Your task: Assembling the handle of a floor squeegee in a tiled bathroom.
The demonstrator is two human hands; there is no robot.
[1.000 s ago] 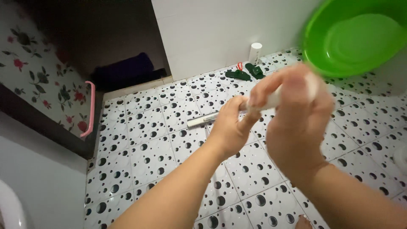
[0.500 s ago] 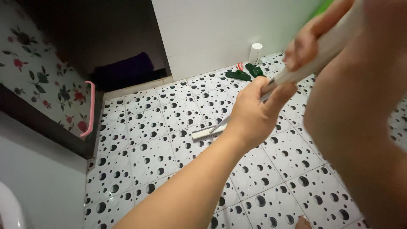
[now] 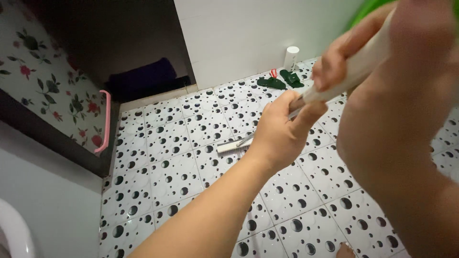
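White long handle (image 3: 356, 71) runs through both my fists: left hand (image 3: 279, 134) wrapped shut low on it, right hand (image 3: 382, 52) clenched higher, blurred and cut off at frame edge. Its head (image 3: 234, 144) rests on the spotted floor tiles (image 3: 162, 177), partly hidden behind my left hand.

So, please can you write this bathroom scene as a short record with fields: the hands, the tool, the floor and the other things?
left hand: closed around the lower part of the pole
right hand: closed around the pole higher up, close to the camera
pole: pale, slanting down to a white head on the floor
floor: white tiles with black dots
slippers: dark green pair by the wall
bottle: white, upright by the wall
door handle: pink, on the flowered door
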